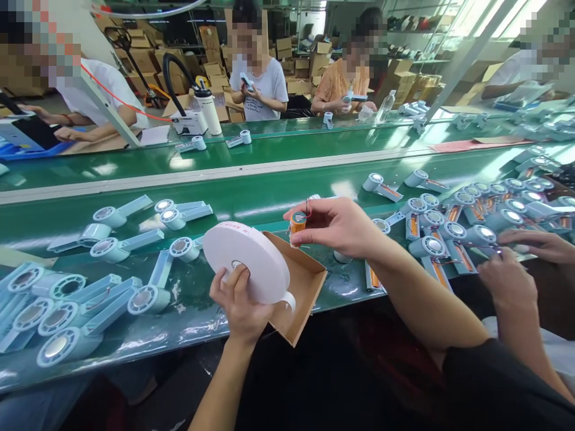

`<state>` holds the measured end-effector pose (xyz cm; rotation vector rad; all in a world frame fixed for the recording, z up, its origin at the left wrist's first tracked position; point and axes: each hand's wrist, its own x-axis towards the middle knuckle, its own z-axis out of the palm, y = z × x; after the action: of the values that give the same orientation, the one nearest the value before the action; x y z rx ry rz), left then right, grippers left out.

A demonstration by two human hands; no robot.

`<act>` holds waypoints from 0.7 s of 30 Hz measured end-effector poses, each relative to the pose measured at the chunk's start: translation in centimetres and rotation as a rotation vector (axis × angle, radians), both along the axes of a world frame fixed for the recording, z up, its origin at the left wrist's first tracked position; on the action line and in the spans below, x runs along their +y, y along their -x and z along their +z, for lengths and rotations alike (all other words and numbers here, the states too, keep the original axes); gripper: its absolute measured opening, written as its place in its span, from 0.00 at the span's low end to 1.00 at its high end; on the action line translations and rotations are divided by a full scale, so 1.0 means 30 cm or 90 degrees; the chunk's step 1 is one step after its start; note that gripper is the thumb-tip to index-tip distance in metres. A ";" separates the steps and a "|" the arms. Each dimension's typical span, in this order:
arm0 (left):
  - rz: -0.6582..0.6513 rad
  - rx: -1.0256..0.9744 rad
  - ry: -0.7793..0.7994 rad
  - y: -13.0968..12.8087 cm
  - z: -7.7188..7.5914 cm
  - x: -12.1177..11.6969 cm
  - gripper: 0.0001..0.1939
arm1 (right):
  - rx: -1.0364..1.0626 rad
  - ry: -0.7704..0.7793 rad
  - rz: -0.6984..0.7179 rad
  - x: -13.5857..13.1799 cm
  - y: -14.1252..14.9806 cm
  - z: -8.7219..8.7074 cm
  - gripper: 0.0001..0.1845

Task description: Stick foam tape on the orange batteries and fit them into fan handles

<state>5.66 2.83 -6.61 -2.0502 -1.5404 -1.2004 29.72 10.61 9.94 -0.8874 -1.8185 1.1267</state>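
Observation:
My left hand (240,305) grips a big white roll of tape (246,259) from below, thumb at its core, held upright over the table's front edge. My right hand (338,224) pinches a small orange cylinder with thin wires (297,222) just right of the roll. Under both sits a shallow brown cardboard tray (300,287), partly hidden by the roll.
Pale blue handheld fan shells (67,299) lie in a heap at the left, with more (453,224) piled at the right on the green conveyor belt (251,197). A co-worker's hands (516,263) work at my right. Other people sit across the belt.

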 end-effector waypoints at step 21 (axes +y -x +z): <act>-0.043 0.244 0.061 0.170 0.342 -0.044 0.38 | -0.084 0.124 0.124 0.035 -0.059 0.040 0.15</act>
<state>0.57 1.50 3.66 -2.2469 -1.3745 -0.7089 31.49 11.68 11.14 -0.9301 -1.9598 1.4154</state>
